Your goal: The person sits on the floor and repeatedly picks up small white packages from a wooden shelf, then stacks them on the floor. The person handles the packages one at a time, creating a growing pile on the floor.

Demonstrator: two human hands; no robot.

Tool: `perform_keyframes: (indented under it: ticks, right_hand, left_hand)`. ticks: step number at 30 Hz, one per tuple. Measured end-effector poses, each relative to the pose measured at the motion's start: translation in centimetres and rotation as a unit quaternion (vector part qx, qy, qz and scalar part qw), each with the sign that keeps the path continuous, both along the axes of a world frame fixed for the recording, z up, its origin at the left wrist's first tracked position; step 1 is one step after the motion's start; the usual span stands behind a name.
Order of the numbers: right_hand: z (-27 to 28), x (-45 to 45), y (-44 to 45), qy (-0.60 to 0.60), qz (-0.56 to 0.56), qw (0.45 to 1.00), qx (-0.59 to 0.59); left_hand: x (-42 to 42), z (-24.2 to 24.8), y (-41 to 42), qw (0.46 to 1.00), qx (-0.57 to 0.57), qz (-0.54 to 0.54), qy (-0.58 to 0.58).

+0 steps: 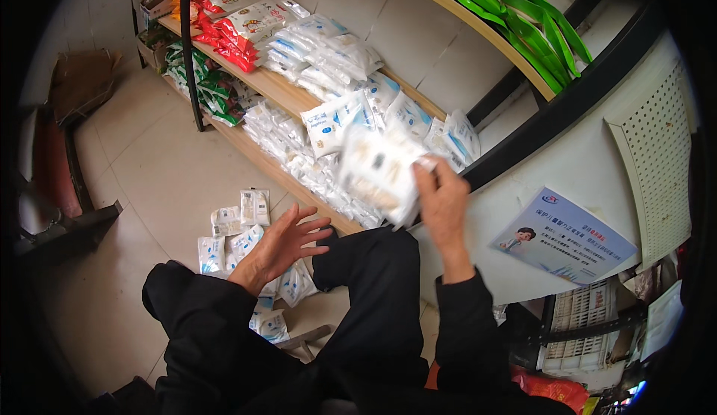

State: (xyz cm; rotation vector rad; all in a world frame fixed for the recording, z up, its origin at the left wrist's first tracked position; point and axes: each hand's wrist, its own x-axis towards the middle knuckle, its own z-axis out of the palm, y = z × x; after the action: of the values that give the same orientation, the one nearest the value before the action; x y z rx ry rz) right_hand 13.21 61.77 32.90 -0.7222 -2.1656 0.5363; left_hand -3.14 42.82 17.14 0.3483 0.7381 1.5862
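Observation:
A white plastic packet (pixel 381 171), blurred by motion, is pinched at its right edge by my right hand (pixel 445 202). It hangs in front of a wooden shelf (pixel 280 93) holding more white-and-blue packets (pixel 341 118), some stacked flat and some leaning. My left hand (pixel 285 241) is empty, palm turned up and fingers spread, above my knees. Below and around it, several similar packets (pixel 255 207) lie on the tiled floor between my legs. What the packets contain cannot be made out.
Red-and-white bags (pixel 246 23) share the middle shelf. Small white packets (pixel 297 151) and green bags (pixel 207 87) fill the lower one. Green packages (pixel 498 6) lie overhead. A black shelf post (pixel 521 140) rises at right, near a printed poster (pixel 560 235) and a plastic crate (pixel 580 325).

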Motion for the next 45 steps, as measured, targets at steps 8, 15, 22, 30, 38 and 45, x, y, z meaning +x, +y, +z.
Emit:
perform_keyframes:
  ticks: [8,15,22,30,38,45]
  right_hand:
    - [-18.7,-4.0,-9.5,-0.075,0.102,0.967,-0.219]
    - [-33.9,-4.7,-14.2,-0.119,0.107,0.727,-0.668]
    - [-37.6,-2.7,-16.8,-0.405,0.159,0.688,-0.581]
    - [-22.2,-10.3,-4.7,0.181,0.140,0.756,-0.613]
    - [-16.7,-15.9,2.9,0.290,0.162,0.642,-0.691]
    - [-18.5,-13.2,-2.7,0.215,0.198,0.709,-0.642]
  left_hand:
    - [-0.5,-9.9,-3.0,0.963,-0.191,0.176,-0.076]
    - [-1.7,-20.4,-12.1,0.840,-0.441,0.312,0.051]
    - [-1.4,-22.0,-13.2,0.809,-0.499,0.269,0.153]
    - [-1.9,-12.0,-7.2,0.882,-0.323,0.319,0.128]
    - [-2.7,-3.1,-6.4,0.936,-0.148,0.305,0.090]
    - [-6.3,0.5,-8.2,0.907,-0.122,0.396,0.071]
